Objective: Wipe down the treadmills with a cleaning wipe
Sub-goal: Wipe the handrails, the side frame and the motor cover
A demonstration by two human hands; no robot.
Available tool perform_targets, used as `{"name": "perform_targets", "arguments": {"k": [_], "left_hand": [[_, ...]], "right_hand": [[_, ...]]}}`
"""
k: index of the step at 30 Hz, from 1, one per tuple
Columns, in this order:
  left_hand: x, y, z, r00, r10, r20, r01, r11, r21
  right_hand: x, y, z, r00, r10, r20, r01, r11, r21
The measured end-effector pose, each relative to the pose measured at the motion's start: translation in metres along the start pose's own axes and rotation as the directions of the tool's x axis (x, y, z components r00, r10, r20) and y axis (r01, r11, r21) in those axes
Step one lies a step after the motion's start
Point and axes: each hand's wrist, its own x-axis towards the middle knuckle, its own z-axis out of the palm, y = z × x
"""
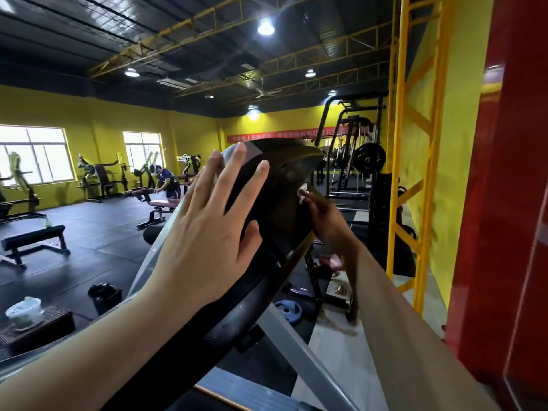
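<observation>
Nearby, treadmill console (278, 185) — benches (35, 240), rack (353, 149) behind.

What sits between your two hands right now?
In the head view, the treadmill's black console lies between them: the left hand rests flat on its near face, and the right hand presses a white wipe against its far edge.

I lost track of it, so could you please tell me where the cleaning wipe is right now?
In the head view, right of centre: the cleaning wipe is pinched in the right hand against the treadmill console's far edge.
</observation>
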Motion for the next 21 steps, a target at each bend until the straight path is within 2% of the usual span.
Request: {"name": "perform_targets", "arguments": {"k": [2, 5, 7, 9, 11, 15, 19, 21], "left_hand": [[0.000, 0.001, 0.000, 1.000, 0.000, -0.008, 0.001, 1.000, 0.014], [-0.001, 0.001, 0.002, 1.000, 0.008, -0.024, -0.007, 0.999, 0.037], [-0.001, 0.001, 0.003, 1.000, 0.008, -0.030, -0.007, 0.999, 0.045], [-0.001, 0.001, 0.004, 0.999, 0.001, -0.033, 0.000, 0.999, 0.048], [0.000, 0.002, 0.005, 0.999, -0.001, -0.044, 0.003, 0.999, 0.044], [0.000, 0.001, 0.005, 0.998, 0.003, -0.069, 0.001, 0.999, 0.050], [0.002, 0.002, 0.004, 0.996, -0.004, -0.084, 0.008, 0.999, 0.042], [0.002, 0.002, 0.003, 0.997, -0.005, -0.082, 0.008, 0.999, 0.043]], "right_hand": [[-0.008, -0.007, 0.007, 0.999, -0.036, -0.013, 0.036, 0.999, -0.015], [-0.053, -0.019, 0.010, 0.959, -0.278, 0.056, 0.276, 0.961, 0.036], [-0.062, -0.013, 0.000, 0.933, -0.345, 0.103, 0.347, 0.938, -0.004], [-0.031, 0.004, -0.011, 0.963, -0.256, 0.090, 0.267, 0.953, -0.146], [0.016, 0.031, -0.017, 0.994, -0.094, 0.051, 0.102, 0.976, -0.193], [0.086, 0.075, -0.018, 0.977, 0.207, 0.056, -0.210, 0.976, 0.064], [0.072, 0.068, -0.017, 0.977, 0.215, -0.005, -0.210, 0.960, 0.186], [0.046, 0.053, -0.010, 0.977, 0.198, -0.078, -0.173, 0.953, 0.250]]}}
